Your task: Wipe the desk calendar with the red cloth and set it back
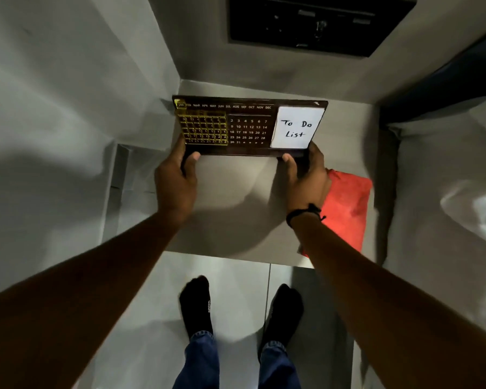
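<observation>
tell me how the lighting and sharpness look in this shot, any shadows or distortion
Head view: dim overall, and the white note on the desk calendar is the brightest spot; both hands cast a broad rounded shadow on the table; wide-angle stretch bends the forearms at the edges; the red cloth looks slightly soft.

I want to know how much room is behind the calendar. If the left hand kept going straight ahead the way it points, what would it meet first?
Probably the wall behind the table. The left hand already has its grip on the calendar; depth is unclear.
</observation>
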